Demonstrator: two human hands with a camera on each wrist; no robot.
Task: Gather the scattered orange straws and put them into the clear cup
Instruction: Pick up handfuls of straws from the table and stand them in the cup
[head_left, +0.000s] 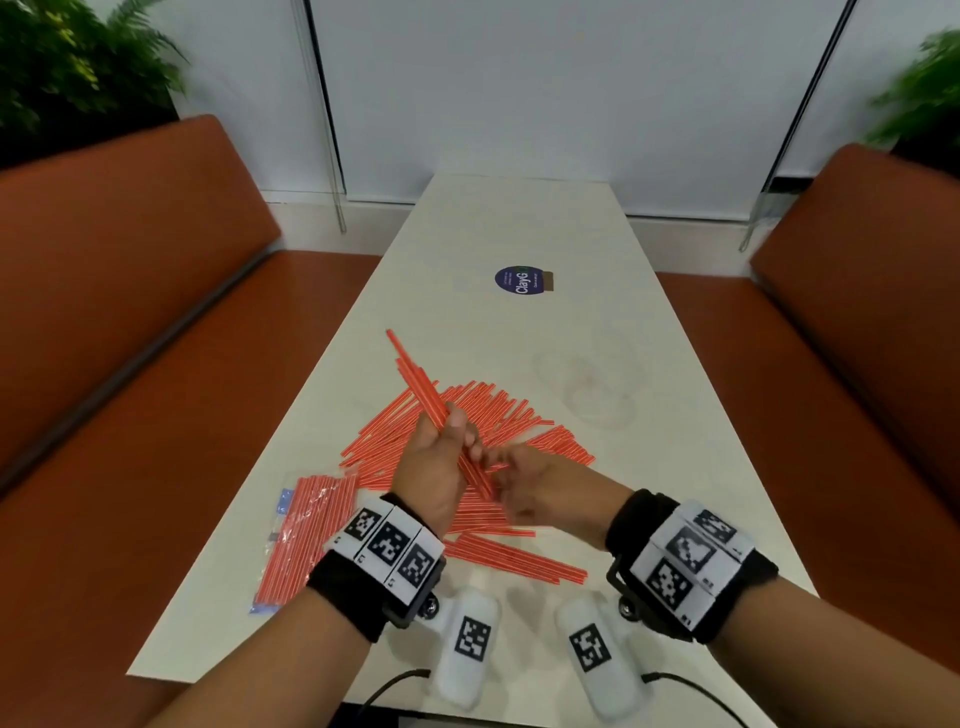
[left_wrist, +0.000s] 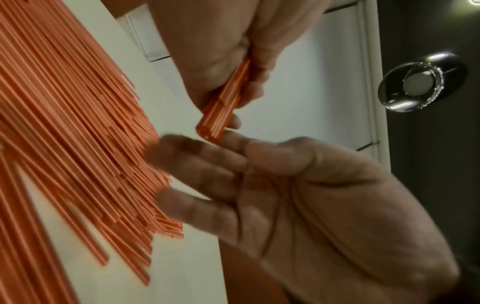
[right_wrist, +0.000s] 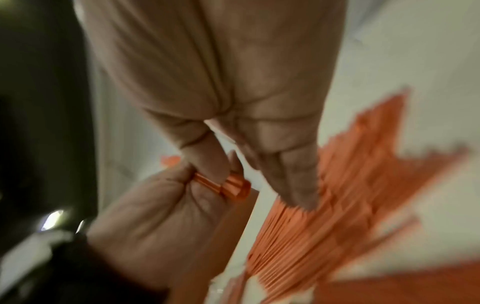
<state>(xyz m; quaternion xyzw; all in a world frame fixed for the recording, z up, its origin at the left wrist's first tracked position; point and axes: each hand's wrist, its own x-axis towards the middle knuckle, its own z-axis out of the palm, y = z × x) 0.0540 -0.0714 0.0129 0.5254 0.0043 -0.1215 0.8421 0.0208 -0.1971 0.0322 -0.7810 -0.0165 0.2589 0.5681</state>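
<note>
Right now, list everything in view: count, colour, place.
loose straws: many, orange, piled mid-table
held bundle: one, several orange straws, raised over the pile
packet of straws: one, orange in clear wrap, by the table's left edge
clear cup: one faint outline, right of the pile; pose unclear
sticker: one, round, dark blue, farther along the table
table: one, white
benches: two, orange-brown, either side
plants: two, green, far corners
wrist bands: two, black with white marker tags
left hand: grips the held bundle
right hand: fingers straight, touching the bundle's lower end
</note>
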